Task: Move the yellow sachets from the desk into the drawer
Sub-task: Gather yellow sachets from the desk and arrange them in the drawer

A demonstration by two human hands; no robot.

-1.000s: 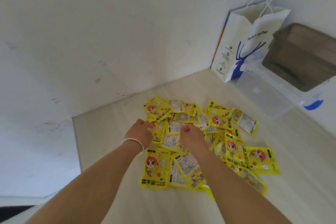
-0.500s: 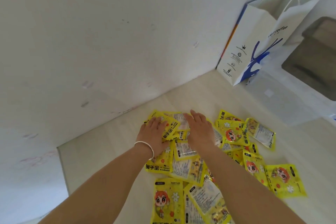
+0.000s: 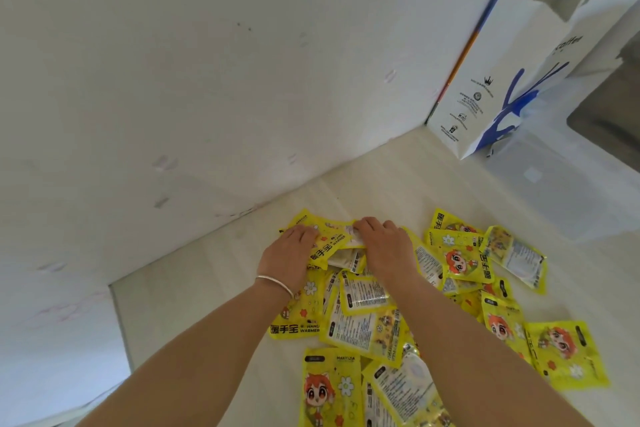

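Observation:
Several yellow sachets (image 3: 367,319) with a cartoon face lie in a loose heap on the pale wooden desk (image 3: 221,305). My left hand (image 3: 289,253), a thin bangle on its wrist, rests flat on the far end of the heap. My right hand (image 3: 386,246) lies beside it, fingers spread over the sachets. Between the two hands sits one tilted sachet (image 3: 329,241) at the back of the heap, pressed from both sides. No drawer is in view.
A white paper bag (image 3: 502,80) with blue print stands at the back right against the wall. A clear plastic box (image 3: 568,191) sits in front of it. The white wall (image 3: 173,80) bounds the desk at the back; the desk's left edge (image 3: 119,322) drops off.
Both hands have reached forward from the middle of the heap to its far end and flattened onto the sachets there. The view has tipped closer to the pile.

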